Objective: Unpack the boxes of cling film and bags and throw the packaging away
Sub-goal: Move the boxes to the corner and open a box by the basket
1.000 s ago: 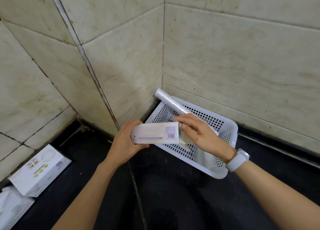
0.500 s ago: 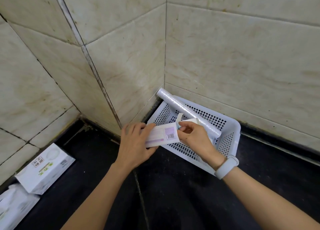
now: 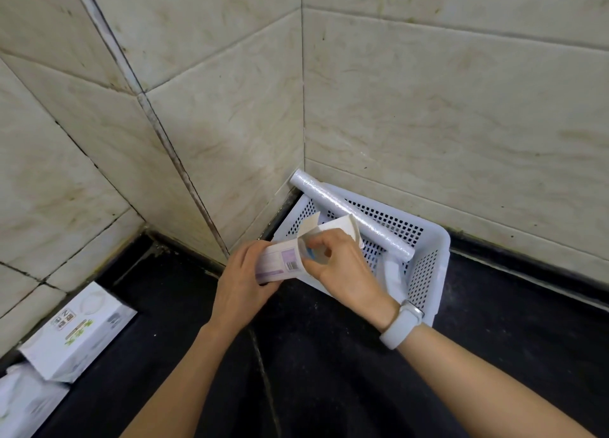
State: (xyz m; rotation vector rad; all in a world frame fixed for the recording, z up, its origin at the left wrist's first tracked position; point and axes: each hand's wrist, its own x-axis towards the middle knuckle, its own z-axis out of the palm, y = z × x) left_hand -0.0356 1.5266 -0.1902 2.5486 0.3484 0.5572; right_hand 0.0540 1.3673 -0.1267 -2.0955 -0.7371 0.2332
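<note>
We take this for a home kitchen corner. Two walls of large cream marbled tiles, stained along the grout, meet at twelve o'clock above a dark speckled stone counter. A white perforated plastic basket sits in the corner at one o'clock holding a roll of cling film. Printed household boxes lie at eight o'clock.

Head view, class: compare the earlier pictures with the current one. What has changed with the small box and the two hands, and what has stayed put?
The small box now has its end flaps open, and the right hand has gone from the closed end to reaching fingers into the opening. The left hand still grips the box. The roll in the white basket and the boxes at left stayed put.
</note>
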